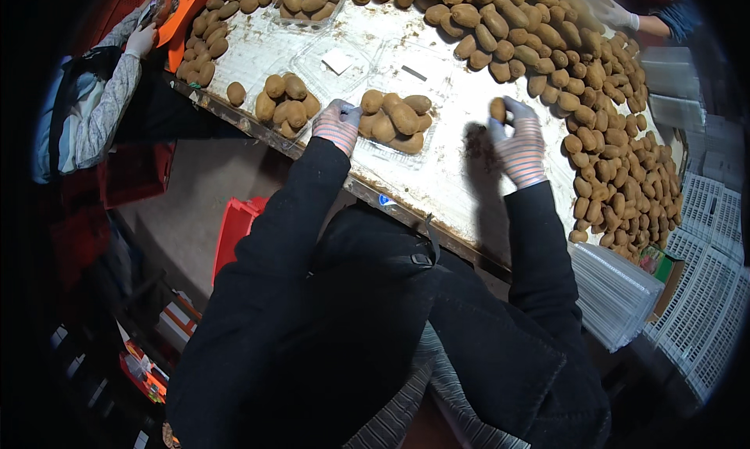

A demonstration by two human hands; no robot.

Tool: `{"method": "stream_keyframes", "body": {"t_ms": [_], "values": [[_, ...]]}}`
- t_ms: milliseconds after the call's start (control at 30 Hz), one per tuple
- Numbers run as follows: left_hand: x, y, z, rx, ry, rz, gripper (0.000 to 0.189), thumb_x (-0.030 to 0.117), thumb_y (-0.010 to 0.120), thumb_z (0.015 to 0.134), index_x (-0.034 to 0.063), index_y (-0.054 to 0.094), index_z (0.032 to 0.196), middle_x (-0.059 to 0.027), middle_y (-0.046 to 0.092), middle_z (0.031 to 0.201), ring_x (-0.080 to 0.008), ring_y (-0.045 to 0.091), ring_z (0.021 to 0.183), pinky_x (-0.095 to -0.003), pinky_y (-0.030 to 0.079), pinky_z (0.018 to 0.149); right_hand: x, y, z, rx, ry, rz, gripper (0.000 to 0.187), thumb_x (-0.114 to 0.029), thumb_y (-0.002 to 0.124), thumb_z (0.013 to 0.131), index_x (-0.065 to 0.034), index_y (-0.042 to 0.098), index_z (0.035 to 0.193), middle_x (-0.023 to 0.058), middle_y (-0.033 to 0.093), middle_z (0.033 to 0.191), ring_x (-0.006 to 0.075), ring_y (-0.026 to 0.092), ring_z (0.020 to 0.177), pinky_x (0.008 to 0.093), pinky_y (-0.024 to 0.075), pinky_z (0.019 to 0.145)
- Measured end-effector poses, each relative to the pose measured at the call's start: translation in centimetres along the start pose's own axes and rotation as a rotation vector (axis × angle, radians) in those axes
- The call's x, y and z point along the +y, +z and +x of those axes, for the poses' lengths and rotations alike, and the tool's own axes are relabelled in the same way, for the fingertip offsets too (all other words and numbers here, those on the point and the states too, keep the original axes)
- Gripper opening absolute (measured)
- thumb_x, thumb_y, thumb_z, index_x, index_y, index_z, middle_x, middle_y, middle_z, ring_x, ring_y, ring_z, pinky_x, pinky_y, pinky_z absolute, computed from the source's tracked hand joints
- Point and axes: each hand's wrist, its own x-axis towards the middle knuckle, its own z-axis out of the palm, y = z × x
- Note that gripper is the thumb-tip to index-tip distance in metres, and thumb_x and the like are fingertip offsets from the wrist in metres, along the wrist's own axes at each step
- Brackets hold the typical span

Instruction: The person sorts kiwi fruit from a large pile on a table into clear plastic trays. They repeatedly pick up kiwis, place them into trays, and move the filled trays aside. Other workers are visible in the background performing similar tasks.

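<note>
My right hand [520, 146], in a striped glove with grey fingers, grips a single kiwifruit [497, 108] above the white tabletop [448, 182]. My left hand [337, 126], gloved alike, is at the left side of a clear plastic tray [423, 151] heaped with several kiwifruits [404, 119]. Its fingers are curled, and whether they pinch the tray's edge cannot be made out. On that hand's other side sits a second group of kiwifruits [288, 104], apparently in a clear tray too. Beyond my hands lie open clear plastic lids [375, 62], a white paper square [337, 61] and a dark strip [414, 72].
A large kiwifruit pile [551, 44] curves along the right side. Stacked clear trays [615, 291] stand at the right edge by white plastic crates [703, 261]. At left, a co-worker's gloved hand [140, 40] is by an orange chute [184, 9]; another gloved hand [622, 15] is upper right.
</note>
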Motion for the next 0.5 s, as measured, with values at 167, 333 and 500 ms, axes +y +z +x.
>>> {"method": "stream_keyframes", "body": {"t_ms": [167, 333, 500], "values": [[-0.4, 0.4, 0.8, -0.087, -0.052, -0.237, 0.027, 0.023, 0.075, 0.087, 0.0007, 0.067, 0.101, -0.0083, 0.066, 0.077, -0.0164, 0.058, 0.063, -0.0326, 0.05, 0.061, -8.4, 3.0, 2.4, -0.053, -0.358, 0.036, 0.042, -0.011, 0.075, 0.08, -0.0083, 0.063, 0.12, 0.0158, 0.064, 0.116, 0.0345, 0.062, 0.105, 0.0439, 0.0529, 0.091], [-2.5, 0.7, 0.0, -0.15, -0.038, -0.384, 0.023, 0.014, 0.073, 0.087, 0.0014, 0.067, 0.106, -0.0045, 0.065, 0.075, -0.0109, 0.057, 0.061, -0.0274, 0.05, 0.058, -11.2, 6.2, 3.1, -0.258, -0.477, -0.031, 0.04, -0.01, 0.072, 0.08, -0.0086, 0.063, 0.119, 0.0154, 0.064, 0.12, 0.0357, 0.06, 0.111, 0.0454, 0.0495, 0.095], [-3.0, 0.5, -0.1, -0.2, -0.081, -0.345, 0.023, 0.012, 0.071, 0.089, -0.0006, 0.066, 0.107, -0.0039, 0.064, 0.073, -0.011, 0.059, 0.063, -0.0253, 0.05, 0.057, -8.4, 7.4, 1.7, -0.102, -0.383, 0.032, 0.037, -0.012, 0.069, 0.087, -0.0087, 0.063, 0.123, 0.0171, 0.063, 0.124, 0.0358, 0.059, 0.113, 0.047, 0.0492, 0.098]]}}
